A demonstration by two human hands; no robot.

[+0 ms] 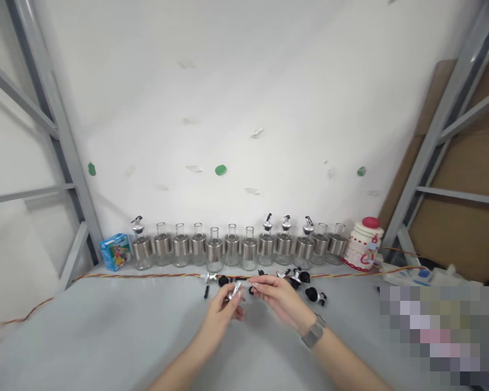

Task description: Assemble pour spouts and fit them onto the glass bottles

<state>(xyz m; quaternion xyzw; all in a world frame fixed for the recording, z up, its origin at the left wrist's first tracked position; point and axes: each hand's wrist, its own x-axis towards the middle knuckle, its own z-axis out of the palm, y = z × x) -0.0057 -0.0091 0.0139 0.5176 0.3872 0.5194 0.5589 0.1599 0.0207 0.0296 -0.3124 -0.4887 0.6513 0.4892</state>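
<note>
Low over the grey table, my left hand (225,304) is closed around a silver metal pour spout (236,289), partly hidden by the fingers. My right hand (283,300), with a grey band at the wrist, is beside it, thumb and fingertips pinched together. Whatever small thing it may hold is too tiny to name. Just beyond the hands lie loose silver-and-black bottle pourers (315,295) and small black pieces, one of them a black stick-like part (206,292). Behind these stands a row of glass bottles with steel sleeves (214,251). Several carry pourers (268,222); others have bare necks.
A blue picture box (116,252) stands at the row's left end, a white-and-red cake-shaped jar (362,247) at its right. Twisted red-yellow wires (146,276) run across the table before the bottles. Grey metal frame posts (63,136) flank both sides; a white wall rises behind.
</note>
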